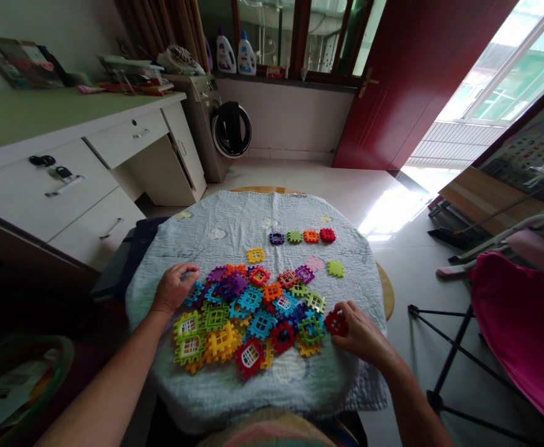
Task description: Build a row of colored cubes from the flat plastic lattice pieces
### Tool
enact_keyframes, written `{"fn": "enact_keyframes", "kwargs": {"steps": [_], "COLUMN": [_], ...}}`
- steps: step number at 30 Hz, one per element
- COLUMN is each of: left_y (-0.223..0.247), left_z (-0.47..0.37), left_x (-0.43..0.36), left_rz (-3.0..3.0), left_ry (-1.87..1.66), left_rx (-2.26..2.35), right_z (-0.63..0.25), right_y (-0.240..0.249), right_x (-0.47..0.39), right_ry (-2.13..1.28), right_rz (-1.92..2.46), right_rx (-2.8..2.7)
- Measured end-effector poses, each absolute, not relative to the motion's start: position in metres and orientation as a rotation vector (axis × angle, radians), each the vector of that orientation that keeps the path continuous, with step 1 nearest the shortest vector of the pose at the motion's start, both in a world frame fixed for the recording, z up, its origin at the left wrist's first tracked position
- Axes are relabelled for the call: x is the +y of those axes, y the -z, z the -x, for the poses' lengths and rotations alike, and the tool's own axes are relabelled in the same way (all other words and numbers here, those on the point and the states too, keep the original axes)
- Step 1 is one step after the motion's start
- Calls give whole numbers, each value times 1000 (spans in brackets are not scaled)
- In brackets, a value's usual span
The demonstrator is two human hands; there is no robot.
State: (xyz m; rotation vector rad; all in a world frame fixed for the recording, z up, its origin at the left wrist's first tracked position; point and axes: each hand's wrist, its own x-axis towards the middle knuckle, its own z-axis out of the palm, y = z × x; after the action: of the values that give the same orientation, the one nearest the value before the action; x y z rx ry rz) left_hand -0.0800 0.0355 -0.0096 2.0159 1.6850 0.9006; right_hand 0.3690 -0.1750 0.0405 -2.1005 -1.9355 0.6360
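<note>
We note our right hand [356, 330] pinching a red tile [330, 325] just off the right edge of the heaped tiles [261, 324]; our left hand [172, 290] is at the heap's left edge, its grip we cannot tell. Risks, as judged: overlapping toothed edges may snag, dragging neighbours along; a forearm may ruck the loose cloth [235, 217], skewing the far row of four tiles [294, 237]

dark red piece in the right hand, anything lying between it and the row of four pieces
Yes, a lime green piece lies on the cloth between the dark red piece and the red piece at the row's end.
</note>
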Motion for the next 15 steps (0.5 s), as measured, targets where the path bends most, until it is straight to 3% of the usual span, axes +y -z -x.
{"fn": "enact_keyframes", "kwargs": {"steps": [6, 15], "left_y": [5, 21], "left_z": [95, 95], "left_x": [-12, -93], "left_rz": [-2073, -2376], "left_ry": [-703, -505], "left_rx": [1588, 1493], "right_z": [-381, -359], "right_y": [-42, -47], "right_x": [-159, -121], "right_ry": [-628, -875], "right_rz": [2013, 1808], "right_rx": [-1804, -1606]}}
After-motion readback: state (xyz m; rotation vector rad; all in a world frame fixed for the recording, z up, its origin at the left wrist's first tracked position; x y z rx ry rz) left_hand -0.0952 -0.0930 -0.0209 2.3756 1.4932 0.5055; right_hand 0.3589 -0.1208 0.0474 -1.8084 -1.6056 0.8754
